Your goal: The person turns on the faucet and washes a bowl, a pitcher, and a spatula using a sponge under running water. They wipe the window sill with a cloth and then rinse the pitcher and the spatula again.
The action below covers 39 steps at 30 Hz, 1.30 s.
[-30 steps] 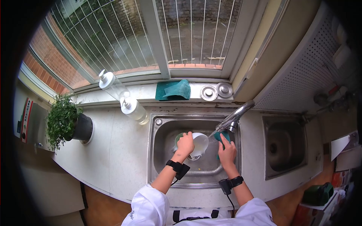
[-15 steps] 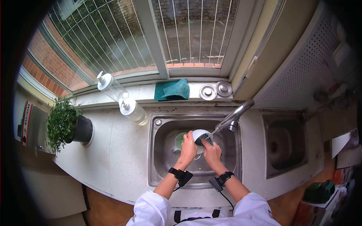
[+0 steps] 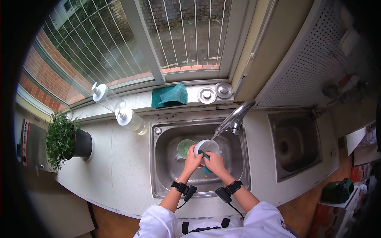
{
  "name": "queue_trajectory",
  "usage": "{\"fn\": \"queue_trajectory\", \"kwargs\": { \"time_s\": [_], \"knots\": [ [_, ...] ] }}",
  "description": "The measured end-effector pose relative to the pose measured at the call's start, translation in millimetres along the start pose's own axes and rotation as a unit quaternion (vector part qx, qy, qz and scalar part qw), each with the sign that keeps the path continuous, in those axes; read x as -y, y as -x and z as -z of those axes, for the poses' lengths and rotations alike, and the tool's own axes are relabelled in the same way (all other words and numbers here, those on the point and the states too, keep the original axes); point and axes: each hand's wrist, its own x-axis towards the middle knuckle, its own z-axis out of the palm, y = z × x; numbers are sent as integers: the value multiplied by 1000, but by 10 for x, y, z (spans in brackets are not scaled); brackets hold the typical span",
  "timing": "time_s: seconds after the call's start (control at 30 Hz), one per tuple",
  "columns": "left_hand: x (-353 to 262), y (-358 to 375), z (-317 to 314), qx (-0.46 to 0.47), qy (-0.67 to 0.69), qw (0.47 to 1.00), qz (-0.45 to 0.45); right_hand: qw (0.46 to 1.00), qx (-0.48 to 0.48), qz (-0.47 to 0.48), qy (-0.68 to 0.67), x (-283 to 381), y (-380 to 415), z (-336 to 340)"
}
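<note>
My left hand [image 3: 191, 160] is closed on the left side of a white bowl [image 3: 203, 146], holding it in the sink [image 3: 166, 182] under the tap [image 3: 234, 119]. A thin stream of water runs down from the spout toward the bowl. In my right hand [image 3: 215, 162] is a green scouring pad [image 3: 207, 169], pressed against the bowl's near rim, with part of the pad showing below the fingers. Left of the bowl, a pale green dish [image 3: 185, 146] sits in the sink, partly behind my left hand.
Two pump bottles [image 3: 131, 120] stand at the left back. Green cloths [image 3: 170, 95] and two metal sink stoppers [image 3: 207, 95] lie on the windowsill. A potted plant [image 3: 81, 142] is on the left counter; a second sink [image 3: 297, 146] is on the right.
The scouring pad has moved from the bowl's inside to its near rim, and the bowl has turned in my left hand. The camera view has shifted, so the surroundings appear further left.
</note>
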Motion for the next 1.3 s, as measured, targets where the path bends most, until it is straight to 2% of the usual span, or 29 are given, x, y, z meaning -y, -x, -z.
{"fn": "queue_trajectory", "kwargs": {
  "time_s": [0.1, 0.17, 0.27, 0.33, 0.37, 0.47, 0.5, 0.6, 0.63, 0.7, 0.73, 0.77, 0.83, 0.87, 0.9, 1.0, 1.07, 1.13, 1.17, 1.27, 1.3],
  "knots": [
    [-219, 52, 145, 101, 199, 962, 160, 981, -79, 95, 151, 308, 59, 176],
    [-208, 58, 220, 132, 302, 931, 157, 955, -130, 150, 221, 305, 53, 205],
    [-18, 28, 214, 187, 431, 865, 174, 927, -162, 132, 311, 314, 42, 86],
    [55, -35, 179, 232, 478, 825, 190, 943, -112, 101, 298, 341, 21, -91],
    [89, -45, 132, 200, 462, 840, 204, 950, -86, 88, 288, 379, 4, -175],
    [186, -157, 185, 222, 579, 742, 255, 987, 32, 77, 138, 613, 78, 36],
    [155, -115, 271, 217, 598, 734, 237, 981, 62, 126, 134, 552, 98, 97],
    [130, 11, 230, 192, 557, 786, 189, 896, 174, 161, 377, 506, 95, 253],
    [161, 0, 196, 198, 566, 778, 185, 890, 153, 152, 401, 483, 91, 251],
    [123, -7, 119, 195, 604, 754, 173, 900, -17, 169, 402, 368, 91, 112],
    [79, -39, 75, 194, 623, 740, 162, 893, -105, 179, 400, 295, 61, 17],
    [120, -98, 23, 189, 595, 769, 140, 918, -94, 179, 341, 188, 55, -120],
    [339, -230, -44, 146, 583, 787, 139, 983, -71, 100, 133, 391, 152, -76],
    [454, -308, -62, 124, 575, 797, 139, 996, -57, 57, 25, 479, 187, -85],
    [453, -340, -40, 144, 607, 770, 134, 995, -67, 73, -17, 495, 191, -144],
    [269, -212, 14, 150, 633, 734, 195, 957, -97, 245, 123, 432, 163, -158],
    [527, -281, 4, 140, 596, 761, 216, 944, -50, 263, 193, 361, 102, 2],
    [401, -223, 3, 110, 549, 786, 260, 938, 21, 266, 222, 321, 75, 192],
    [338, -179, -9, 73, 515, 813, 263, 934, 22, 268, 234, 289, 80, 213],
    [355, -200, 54, 58, 265, 939, 211, 913, -17, 294, 284, 44, 57, 108],
    [368, -192, 64, 57, 267, 946, 175, 928, -7, 268, 257, 24, 94, 148]
  ]
}}
